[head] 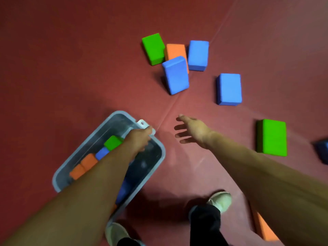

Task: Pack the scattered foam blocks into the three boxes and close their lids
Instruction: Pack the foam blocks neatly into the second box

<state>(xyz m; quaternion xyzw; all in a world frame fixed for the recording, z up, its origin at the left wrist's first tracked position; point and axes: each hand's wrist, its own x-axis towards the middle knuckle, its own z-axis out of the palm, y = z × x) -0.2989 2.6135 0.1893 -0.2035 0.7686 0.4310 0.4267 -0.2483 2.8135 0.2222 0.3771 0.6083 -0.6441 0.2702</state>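
Blocks of foam, matte bricks in blue, green and orange, lay scattered on the red mat; more stood in a row inside the clear box. The left hand gripped its rim; the right hand hovered spread, holding nothing.

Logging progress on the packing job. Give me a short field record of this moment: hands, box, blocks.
left hand: grips the far rim of the clear box
right hand: open, fingers spread, holding nothing
box top: uncovered
in box, visible: packed green block, packed blue block, two packed orange blocks
far cluster: green block, orange block, two blue blocks
apart: lone blue block, right green block
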